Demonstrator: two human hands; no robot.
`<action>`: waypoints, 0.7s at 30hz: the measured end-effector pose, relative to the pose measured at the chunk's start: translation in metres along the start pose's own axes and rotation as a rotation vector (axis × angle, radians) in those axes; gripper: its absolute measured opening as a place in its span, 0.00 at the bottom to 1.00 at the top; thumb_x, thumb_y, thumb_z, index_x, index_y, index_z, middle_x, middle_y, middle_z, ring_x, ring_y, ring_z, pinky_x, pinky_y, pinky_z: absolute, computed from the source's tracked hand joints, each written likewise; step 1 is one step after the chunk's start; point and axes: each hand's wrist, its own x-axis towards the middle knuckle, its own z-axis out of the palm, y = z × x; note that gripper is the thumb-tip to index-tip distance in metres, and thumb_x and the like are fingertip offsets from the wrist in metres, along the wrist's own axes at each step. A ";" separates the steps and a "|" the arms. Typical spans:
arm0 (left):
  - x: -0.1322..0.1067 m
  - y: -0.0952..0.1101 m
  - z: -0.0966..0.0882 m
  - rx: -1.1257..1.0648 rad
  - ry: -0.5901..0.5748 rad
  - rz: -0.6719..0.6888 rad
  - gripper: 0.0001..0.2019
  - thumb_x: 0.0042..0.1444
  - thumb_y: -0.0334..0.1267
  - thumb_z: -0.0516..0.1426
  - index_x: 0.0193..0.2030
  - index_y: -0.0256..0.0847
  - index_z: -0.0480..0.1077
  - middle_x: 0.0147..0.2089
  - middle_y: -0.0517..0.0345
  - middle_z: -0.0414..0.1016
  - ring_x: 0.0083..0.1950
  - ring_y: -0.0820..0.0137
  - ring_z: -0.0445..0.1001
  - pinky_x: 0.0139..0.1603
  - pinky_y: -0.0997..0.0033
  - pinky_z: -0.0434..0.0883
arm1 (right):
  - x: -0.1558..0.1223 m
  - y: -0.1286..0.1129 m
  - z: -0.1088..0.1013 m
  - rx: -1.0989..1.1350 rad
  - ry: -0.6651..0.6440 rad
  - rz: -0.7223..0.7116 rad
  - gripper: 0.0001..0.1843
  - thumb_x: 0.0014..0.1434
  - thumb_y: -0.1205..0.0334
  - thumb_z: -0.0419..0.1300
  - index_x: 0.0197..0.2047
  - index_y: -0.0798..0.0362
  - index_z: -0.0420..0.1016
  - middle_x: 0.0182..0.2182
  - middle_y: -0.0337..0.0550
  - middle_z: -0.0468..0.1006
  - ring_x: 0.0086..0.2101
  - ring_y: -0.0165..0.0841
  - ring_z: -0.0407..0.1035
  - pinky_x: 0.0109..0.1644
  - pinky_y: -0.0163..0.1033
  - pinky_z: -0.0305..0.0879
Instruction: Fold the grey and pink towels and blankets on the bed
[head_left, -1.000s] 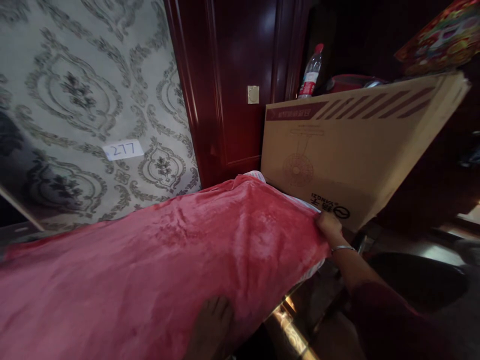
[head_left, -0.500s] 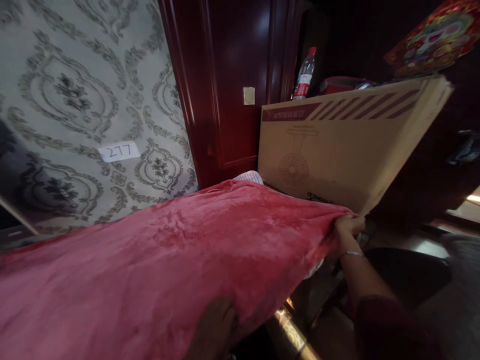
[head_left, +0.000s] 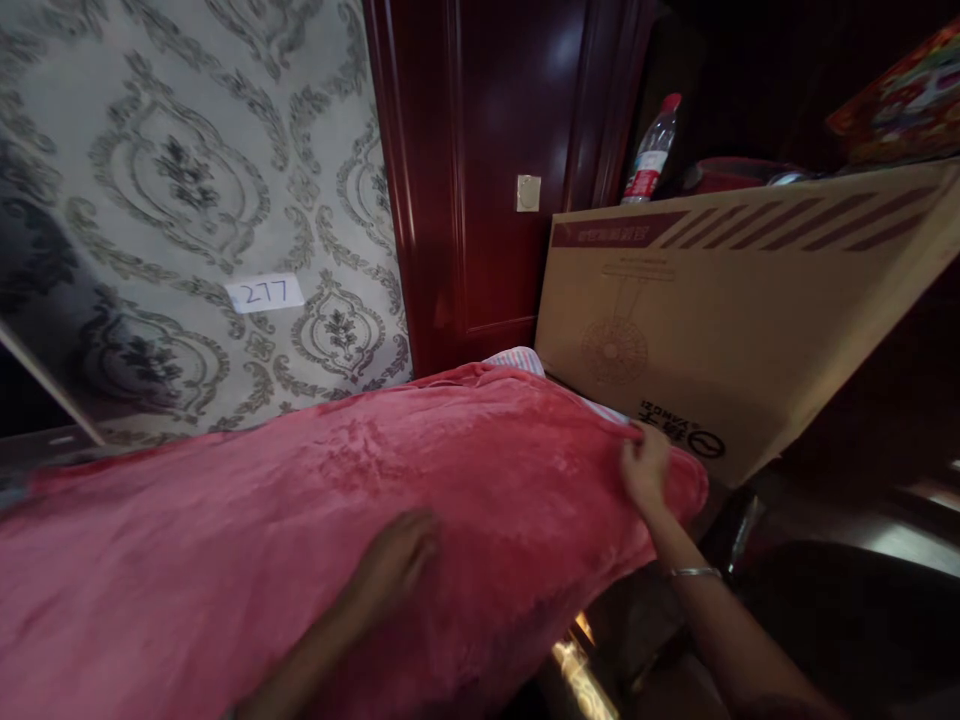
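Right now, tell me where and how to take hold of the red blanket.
Come from the right and pinch the red blanket by its loose right-hand corner, just beyond the right hand, below the cardboard box. The cloth ends there, so fingers could likely close above and below it; the middle lies spread out, offering less to pinch.

The frame's left and bottom edges cut off the red blanket point(head_left: 225, 560), which covers most of what lies under it; only slivers of striped cloth point(head_left: 517, 360) show past its far edge. The left hand point(head_left: 401, 553), over the blanket's middle, is blurred, its fingertips unclear. Near the blanket's right corner, the right hand's point(head_left: 646, 465) hold cannot be made out. The carton point(head_left: 720, 320) and bright packet point(head_left: 907, 100) run out of view rightward. The bottle's point(head_left: 652, 150) label is too small to read.
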 end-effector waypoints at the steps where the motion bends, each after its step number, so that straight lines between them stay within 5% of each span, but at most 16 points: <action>1: 0.017 -0.014 -0.005 0.018 0.013 -0.008 0.22 0.68 0.39 0.43 0.59 0.41 0.74 0.59 0.47 0.78 0.61 0.60 0.75 0.63 0.59 0.71 | -0.004 -0.019 0.012 0.051 -0.095 -0.117 0.25 0.61 0.69 0.47 0.59 0.61 0.69 0.56 0.59 0.72 0.57 0.42 0.65 0.64 0.47 0.61; 4: 0.054 -0.054 -0.008 0.178 0.056 -0.074 0.24 0.68 0.43 0.46 0.66 0.37 0.68 0.67 0.44 0.71 0.68 0.54 0.68 0.67 0.49 0.67 | -0.013 -0.062 0.050 0.057 -0.405 -0.325 0.21 0.60 0.68 0.52 0.55 0.58 0.74 0.55 0.56 0.75 0.55 0.41 0.68 0.62 0.44 0.63; 8: 0.062 -0.085 0.016 0.305 -0.109 -0.233 0.26 0.68 0.41 0.47 0.69 0.37 0.65 0.71 0.39 0.63 0.72 0.48 0.62 0.68 0.37 0.61 | 0.013 -0.082 0.094 -0.047 -0.676 -0.314 0.13 0.58 0.70 0.56 0.41 0.54 0.81 0.41 0.49 0.83 0.42 0.38 0.75 0.50 0.38 0.69; 15: 0.053 -0.102 0.045 0.300 -0.179 -0.303 0.27 0.68 0.45 0.47 0.72 0.45 0.61 0.74 0.44 0.59 0.74 0.51 0.58 0.71 0.35 0.57 | 0.129 -0.096 0.164 -0.064 -0.535 -0.194 0.21 0.65 0.70 0.50 0.56 0.56 0.78 0.53 0.50 0.80 0.52 0.36 0.74 0.57 0.35 0.65; 21: 0.039 -0.119 0.058 0.333 -0.121 -0.218 0.28 0.67 0.48 0.49 0.73 0.52 0.58 0.72 0.52 0.62 0.73 0.53 0.61 0.70 0.36 0.60 | 0.177 -0.102 0.241 -0.104 -0.521 -0.084 0.26 0.65 0.70 0.50 0.65 0.62 0.70 0.57 0.56 0.77 0.56 0.39 0.71 0.60 0.38 0.64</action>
